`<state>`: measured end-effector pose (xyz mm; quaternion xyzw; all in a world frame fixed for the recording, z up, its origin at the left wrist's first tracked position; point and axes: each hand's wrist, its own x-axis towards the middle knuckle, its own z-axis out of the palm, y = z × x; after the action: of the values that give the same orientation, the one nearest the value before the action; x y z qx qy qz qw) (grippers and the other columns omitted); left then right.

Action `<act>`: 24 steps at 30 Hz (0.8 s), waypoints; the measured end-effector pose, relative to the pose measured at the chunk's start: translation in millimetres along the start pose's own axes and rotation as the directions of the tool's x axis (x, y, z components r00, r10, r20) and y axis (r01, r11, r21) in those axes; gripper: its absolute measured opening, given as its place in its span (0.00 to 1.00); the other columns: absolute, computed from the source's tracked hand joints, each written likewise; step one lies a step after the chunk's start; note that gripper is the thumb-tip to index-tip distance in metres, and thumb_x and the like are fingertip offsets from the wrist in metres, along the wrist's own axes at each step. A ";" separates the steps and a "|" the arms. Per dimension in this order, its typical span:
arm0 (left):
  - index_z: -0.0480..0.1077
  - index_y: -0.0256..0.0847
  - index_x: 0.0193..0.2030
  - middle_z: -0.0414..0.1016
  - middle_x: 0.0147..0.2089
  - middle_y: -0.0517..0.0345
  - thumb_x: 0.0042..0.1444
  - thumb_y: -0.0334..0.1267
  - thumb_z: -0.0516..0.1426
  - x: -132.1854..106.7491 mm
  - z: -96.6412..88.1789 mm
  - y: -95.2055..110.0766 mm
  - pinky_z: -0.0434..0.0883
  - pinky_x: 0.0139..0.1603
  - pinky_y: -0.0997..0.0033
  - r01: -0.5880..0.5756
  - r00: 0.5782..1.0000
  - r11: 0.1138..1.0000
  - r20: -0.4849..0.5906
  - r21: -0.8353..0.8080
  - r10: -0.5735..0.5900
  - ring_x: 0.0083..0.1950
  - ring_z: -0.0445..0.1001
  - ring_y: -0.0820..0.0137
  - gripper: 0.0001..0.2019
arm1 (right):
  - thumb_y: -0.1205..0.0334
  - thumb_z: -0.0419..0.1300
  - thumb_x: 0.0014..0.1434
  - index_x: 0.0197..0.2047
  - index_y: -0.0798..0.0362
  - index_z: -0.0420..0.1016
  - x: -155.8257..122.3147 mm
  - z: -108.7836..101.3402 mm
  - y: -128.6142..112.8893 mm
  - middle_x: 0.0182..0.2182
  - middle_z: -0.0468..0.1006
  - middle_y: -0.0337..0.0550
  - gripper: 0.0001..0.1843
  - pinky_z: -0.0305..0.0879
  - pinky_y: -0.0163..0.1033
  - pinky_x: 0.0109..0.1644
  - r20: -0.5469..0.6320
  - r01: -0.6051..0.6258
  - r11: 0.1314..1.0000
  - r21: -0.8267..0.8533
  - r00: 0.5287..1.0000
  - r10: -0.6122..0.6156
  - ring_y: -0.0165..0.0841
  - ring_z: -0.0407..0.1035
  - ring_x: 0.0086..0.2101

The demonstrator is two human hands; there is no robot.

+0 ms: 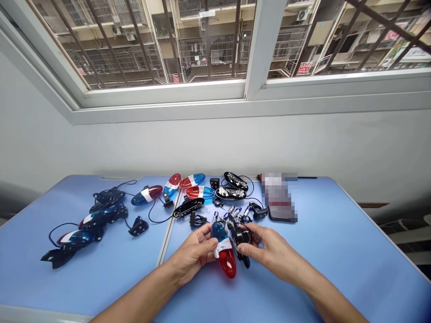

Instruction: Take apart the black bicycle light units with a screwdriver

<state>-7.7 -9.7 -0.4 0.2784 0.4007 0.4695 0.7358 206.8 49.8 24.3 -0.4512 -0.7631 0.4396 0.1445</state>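
One cover (224, 252) held in L grip (195, 251); blk base (239, 237) adj., held in R grip (274, 251).

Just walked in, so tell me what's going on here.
Someone at a blue table has a red, white and blue cover in the left hand and a black base in the right hand, side by side; whether they touch is hard to tell. Beyond the hands lie batteries, loose covers and bare bases. Lights with cables lie at the left.
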 end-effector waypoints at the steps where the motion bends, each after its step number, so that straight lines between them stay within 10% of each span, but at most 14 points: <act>1: 0.74 0.38 0.50 0.78 0.45 0.48 0.47 0.44 0.71 0.1 -0.5 0.7 0.73 0.42 0.69 0.005 1.000 1.000 0.002 0.003 -0.005 0.39 0.76 0.68 0.24 | 0.53 0.61 0.58 0.40 0.50 0.77 1.3 -2.2 2.9 0.28 0.78 0.38 0.12 0.61 0.36 0.32 0.009 -0.003 0.999 0.032 1.000 0.003 0.34 0.69 0.29; 24: 0.73 0.40 0.54 0.75 0.50 0.48 0.47 0.44 0.69 -1.8 -3.7 8.1 0.74 0.43 0.64 -0.141 0.962 0.974 -0.205 0.179 0.177 0.48 0.75 0.59 0.27 | 0.55 0.62 0.50 0.40 0.54 0.73 16.7 -26.6 12.6 0.38 0.81 0.47 0.16 0.37 0.29 0.19 0.282 -0.279 0.701 0.656 0.953 0.115 0.26 0.66 0.25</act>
<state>-15.1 -7.9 4.6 0.3153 0.4929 0.5210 0.6214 221.1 80.5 26.5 -0.3930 -0.5031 0.7510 0.1683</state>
